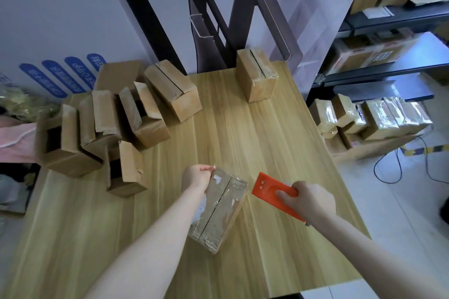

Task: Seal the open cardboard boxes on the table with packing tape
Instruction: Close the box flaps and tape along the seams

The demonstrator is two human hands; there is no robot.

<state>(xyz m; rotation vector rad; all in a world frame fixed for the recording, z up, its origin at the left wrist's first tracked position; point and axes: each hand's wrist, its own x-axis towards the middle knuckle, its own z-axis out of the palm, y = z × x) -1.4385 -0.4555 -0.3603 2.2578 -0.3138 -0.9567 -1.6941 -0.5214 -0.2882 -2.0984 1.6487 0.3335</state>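
The open cardboard boxes [70, 150] crowd the left side of the desk [243, 141], flaps standing up. Their insides are dark, and I cannot tell whether anything is in them. One more open box [128, 172] stands a little nearer to me, its mouth just as dark. At the far edge are two closed boxes, one left of centre [175, 90] and one toward the right [257, 77]. Each has its top flaps folded shut and a bare dark seam between them. On the floor to the right of the desk lies a cluster of taped boxes [379, 119], shiny with clear film.

The cardboard box [221, 209] I am working on lies flat on the near middle of the desk, turned at an angle. Its flaps are closed and wrinkled clear tape lies over its top and left side. My left grip [196, 176] is at its far left corner, fingers curled and pinched onto that corner. I cannot tell whether they catch tape or only cardboard. My forearm runs along the box's left edge.

My right grip [308, 201] is clamped round the orange tape dispenser [269, 189], thumb on its flat face. It is held just beside the box's far right corner, not touching it. The roll itself is hidden behind my hand.
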